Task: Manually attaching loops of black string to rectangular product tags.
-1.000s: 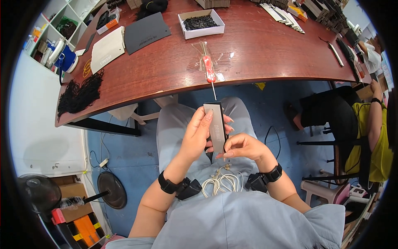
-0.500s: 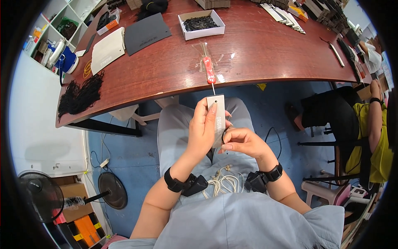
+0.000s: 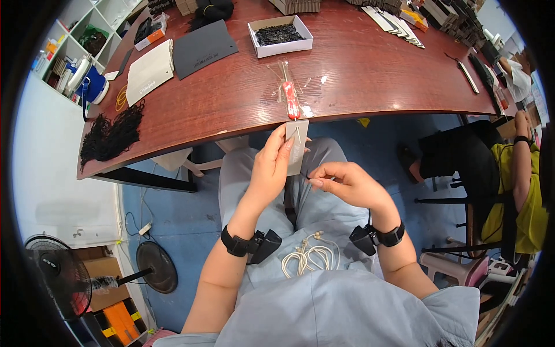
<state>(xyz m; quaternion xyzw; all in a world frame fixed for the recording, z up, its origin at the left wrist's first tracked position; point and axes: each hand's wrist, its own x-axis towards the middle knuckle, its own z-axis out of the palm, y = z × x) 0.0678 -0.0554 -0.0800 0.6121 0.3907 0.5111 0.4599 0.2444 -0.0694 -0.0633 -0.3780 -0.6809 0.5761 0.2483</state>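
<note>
Since a second ago, our left hand point(image 3: 266, 169) has pushed the grey tag point(image 3: 296, 162) forward, its top end now right by the handle of the red-handled tool point(image 3: 291, 101). The metal shaft point(image 3: 298, 136), earlier just beyond the tag, now shows against its upper face. Our right hand point(image 3: 348, 184) has drawn off rightward, apart from the tag.

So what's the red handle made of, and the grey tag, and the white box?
The red handle looks like glossy plastic: it shines in spots, though paint could too. The grey tag in the left hand seems stiff matte card: flat, crisp-edged, without shine. The white box is probably smooth cardboard: its walls look thin and straight.
</note>
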